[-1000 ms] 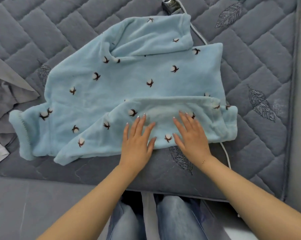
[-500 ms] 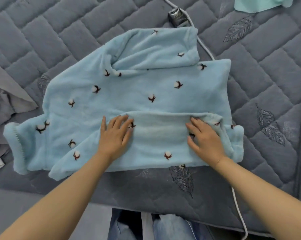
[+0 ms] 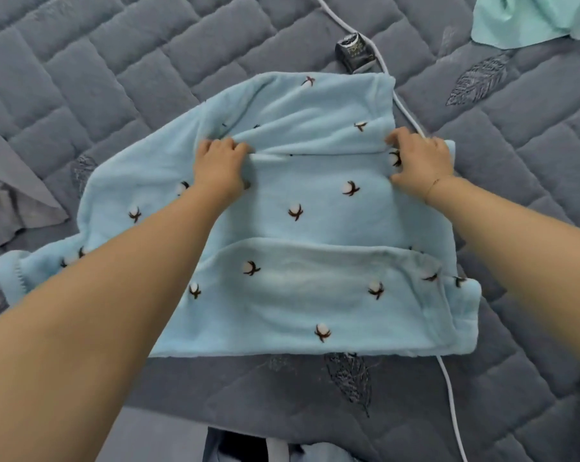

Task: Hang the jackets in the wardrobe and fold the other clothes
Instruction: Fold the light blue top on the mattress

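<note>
Views: one only, head-worn, so no overlap with another view.
Position: above the near edge of the quilted bed cover (image 3: 122, 61), over the person's own forearms.
Direction: forward and steeply down.
Nearness: close; the light blue fleece garment (image 3: 315, 211) fills the middle.
Lens: wide-angle, the edges curve.
Lowest edge: the person's legs.

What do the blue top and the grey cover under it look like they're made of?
Blue top: likely soft fleece; matte, fuzzy nap, thick rounded folds, printed cotton-boll motifs.
Grey cover: seemingly quilted, padded fabric with a short velvety pile; stitched puffy blocks and embroidered leaves. Exact fibres cannot be told.
</note>
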{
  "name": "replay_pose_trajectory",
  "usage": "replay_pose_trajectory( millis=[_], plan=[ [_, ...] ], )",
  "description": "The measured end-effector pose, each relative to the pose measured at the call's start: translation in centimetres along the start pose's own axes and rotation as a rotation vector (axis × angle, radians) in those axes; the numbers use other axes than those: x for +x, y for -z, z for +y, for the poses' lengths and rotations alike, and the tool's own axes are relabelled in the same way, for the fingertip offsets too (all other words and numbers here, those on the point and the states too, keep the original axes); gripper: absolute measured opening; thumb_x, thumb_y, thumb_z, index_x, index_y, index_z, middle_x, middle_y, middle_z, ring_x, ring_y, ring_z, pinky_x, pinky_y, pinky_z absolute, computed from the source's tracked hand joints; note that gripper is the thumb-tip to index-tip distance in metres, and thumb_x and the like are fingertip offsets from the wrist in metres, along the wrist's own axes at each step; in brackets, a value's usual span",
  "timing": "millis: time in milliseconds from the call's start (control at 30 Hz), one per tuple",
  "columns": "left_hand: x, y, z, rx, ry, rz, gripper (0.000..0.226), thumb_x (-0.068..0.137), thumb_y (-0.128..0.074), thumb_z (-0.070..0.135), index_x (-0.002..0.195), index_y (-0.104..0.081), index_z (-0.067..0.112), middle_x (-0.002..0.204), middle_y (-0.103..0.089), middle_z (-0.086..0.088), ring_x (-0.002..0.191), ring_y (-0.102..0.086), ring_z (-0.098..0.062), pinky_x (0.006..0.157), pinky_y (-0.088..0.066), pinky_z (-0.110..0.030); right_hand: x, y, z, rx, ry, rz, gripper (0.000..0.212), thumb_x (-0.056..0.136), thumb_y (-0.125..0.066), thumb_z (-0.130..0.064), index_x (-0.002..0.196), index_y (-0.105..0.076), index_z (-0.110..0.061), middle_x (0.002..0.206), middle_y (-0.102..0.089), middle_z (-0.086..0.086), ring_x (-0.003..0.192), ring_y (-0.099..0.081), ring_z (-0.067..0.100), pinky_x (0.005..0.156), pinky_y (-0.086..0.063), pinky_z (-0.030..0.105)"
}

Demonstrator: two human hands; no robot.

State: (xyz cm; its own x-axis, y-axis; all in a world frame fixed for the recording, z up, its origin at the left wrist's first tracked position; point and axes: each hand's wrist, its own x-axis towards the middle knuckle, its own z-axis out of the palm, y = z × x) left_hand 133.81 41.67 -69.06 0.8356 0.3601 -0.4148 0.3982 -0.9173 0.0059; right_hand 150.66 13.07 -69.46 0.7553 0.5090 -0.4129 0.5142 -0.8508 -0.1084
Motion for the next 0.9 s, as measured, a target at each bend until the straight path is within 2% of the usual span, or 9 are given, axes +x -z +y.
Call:
replay_pose_trajectory(
  millis=[133, 267, 367, 433, 567, 633, 700, 800, 900],
  plan=[
    [-2.9, 1.4, -1.0, -0.017, -0.17, 0.233, 0.017, 0.084, -0.066, 0.012, 0.098, -0.065, 0.004, 0.1, -0.061, -0.019, 0.094, -0.058, -0.038, 0.09, -0.031, -0.04, -2.7, 0.1, 0.7, -0.041, 0.072, 0.298, 0.022, 0.077, -0.059, -0.003, 0.098, -0.063, -0.006, 0.095, -0.063, 0.016, 0.093, -0.054, 0.036, 0.086, -0.029, 0.041],
    [-9.8, 2.3, -2.2, -0.02, -0.308, 0.507, 0.007, 0.08, -0.065, 0.0, 0.085, -0.066, 0.003, 0.084, -0.062, -0.015, 0.071, -0.059, -0.034, 0.072, -0.038, -0.04, -10.1, 0.2, 2.2, 0.09, 0.223, 0.521, 0.022, 0.07, -0.056, 0.004, 0.088, -0.064, -0.005, 0.08, -0.057, 0.014, 0.074, -0.054, 0.034, 0.07, -0.03, 0.039],
    [-15.1, 0.9, -2.1, -0.027, -0.396, 0.539, 0.007, 0.082, -0.063, 0.0, 0.084, -0.067, 0.007, 0.083, -0.062, -0.011, 0.072, -0.059, -0.032, 0.073, -0.039, -0.039, -16.2, -0.9, 2.8, 0.113, 0.282, 0.45, 0.026, 0.074, -0.045, -0.004, 0.088, -0.067, -0.003, 0.08, -0.056, 0.016, 0.07, -0.052, 0.035, 0.063, -0.028, 0.038],
    [-17.7, -0.6, -1.6, -0.043, -0.425, 0.473, 0.012, 0.085, -0.058, 0.003, 0.083, -0.068, 0.008, 0.083, -0.062, -0.009, 0.073, -0.06, -0.031, 0.076, -0.04, -0.038, -19.2, -2.0, 2.9, 0.108, 0.27, 0.371, 0.03, 0.075, -0.043, -0.004, 0.086, -0.07, -0.003, 0.077, -0.055, 0.015, 0.066, -0.052, 0.036, 0.061, -0.027, 0.036],
    [-19.8, -3.7, -0.5, -0.047, -0.368, 0.155, 0.025, 0.075, -0.058, -0.002, 0.094, -0.072, 0.007, 0.095, -0.066, -0.011, 0.083, -0.065, -0.034, 0.085, -0.042, -0.038, -22.0, -4.2, 1.9, 0.034, 0.218, 0.099, 0.037, 0.068, -0.056, 0.007, 0.1, -0.072, -0.001, 0.084, -0.058, 0.016, 0.073, -0.056, 0.038, 0.061, -0.043, 0.043],
    [-19.7, -4.2, -0.3, -0.106, -0.385, -0.046, 0.037, 0.074, -0.065, -0.006, 0.109, -0.07, 0.005, 0.107, -0.066, -0.012, 0.095, -0.062, -0.036, 0.089, -0.047, -0.042, -22.0, -4.5, 1.0, -0.019, 0.156, -0.043, 0.044, 0.066, -0.065, 0.006, 0.109, -0.07, -0.001, 0.093, -0.06, 0.016, 0.082, -0.056, 0.039, 0.069, -0.043, 0.044],
    [-19.4, -3.6, -0.7, -0.291, -0.455, -0.11, 0.037, 0.076, -0.068, -0.002, 0.112, -0.07, 0.006, 0.112, -0.066, -0.01, 0.099, -0.061, -0.03, 0.089, -0.049, -0.035, -21.3, -3.8, -0.3, -0.019, 0.084, -0.102, 0.038, 0.072, -0.065, -0.002, 0.109, -0.071, -0.004, 0.097, -0.063, 0.013, 0.089, -0.057, 0.036, 0.072, -0.038, 0.039],
    [-18.1, -1.1, -3.3, -0.659, -0.304, 0.003, 0.028, 0.087, -0.058, 0.016, 0.114, -0.068, 0.017, 0.112, -0.063, 0.005, 0.101, -0.057, -0.008, 0.09, -0.042, -0.018, -19.2, -1.9, -3.6, 0.279, -0.082, -0.04, 0.024, 0.082, -0.059, -0.009, 0.102, -0.072, -0.014, 0.096, -0.067, 0.003, 0.087, -0.06, 0.024, 0.073, -0.041, 0.034],
    [-15.2, 1.0, -8.0, -0.713, -0.076, 0.239, 0.026, 0.09, -0.064, 0.009, 0.115, -0.065, 0.015, 0.112, -0.063, 0.003, 0.102, -0.059, -0.014, 0.092, -0.039, -0.018, -14.6, -0.1, -8.1, 0.886, -0.302, -0.066, 0.016, 0.089, -0.061, -0.015, 0.102, -0.071, -0.017, 0.091, -0.067, -0.007, 0.082, -0.061, 0.012, 0.071, -0.045, 0.023]
  ],
)
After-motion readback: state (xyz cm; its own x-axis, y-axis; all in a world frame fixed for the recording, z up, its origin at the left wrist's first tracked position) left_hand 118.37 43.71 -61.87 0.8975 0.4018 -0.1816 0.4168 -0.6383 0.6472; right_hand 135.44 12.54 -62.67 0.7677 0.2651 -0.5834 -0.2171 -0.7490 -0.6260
